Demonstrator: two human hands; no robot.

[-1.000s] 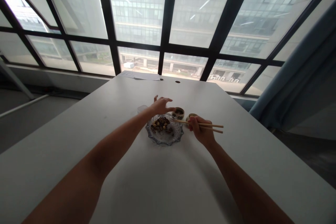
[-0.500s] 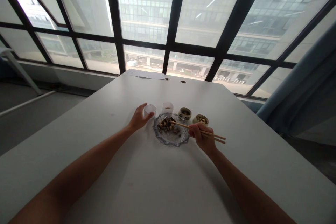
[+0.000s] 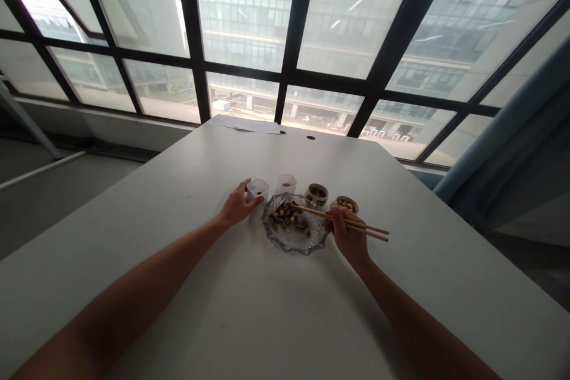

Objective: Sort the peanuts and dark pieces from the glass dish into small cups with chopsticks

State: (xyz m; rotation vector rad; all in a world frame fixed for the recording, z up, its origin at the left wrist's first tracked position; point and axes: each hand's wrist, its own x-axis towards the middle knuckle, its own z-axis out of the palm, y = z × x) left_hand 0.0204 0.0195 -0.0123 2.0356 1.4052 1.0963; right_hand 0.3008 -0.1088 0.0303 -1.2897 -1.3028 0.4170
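Observation:
My left hand [image 3: 237, 204] is closed round the near side of a small clear plastic cup [image 3: 262, 186], which has a small dark bit inside. With my right hand [image 3: 348, 233] I grip a pair of wooden chopsticks [image 3: 367, 229]. Their tips reach over a scalloped clear glass plate [image 3: 299, 247] and meet the far side of a mixed heap of nuts and seeds [image 3: 285, 214]. Whether the tips pinch a piece is too small to tell. Part of the plate's right rim lies close to my right fingers.
Behind the plate stand a second clear cup [image 3: 286, 183] with a little in it, a patterned bowl [image 3: 316, 192] of dark pieces and a bowl [image 3: 347, 204] of pale nuts, partly behind my right hand. Papers [image 3: 249, 125] lie at the white table's [image 3: 214, 160] far edge, by the windows.
A small dark bit now shows in the cup at my left hand; I could not see it earlier. The chopsticks, plate and cups sit slightly further right in view.

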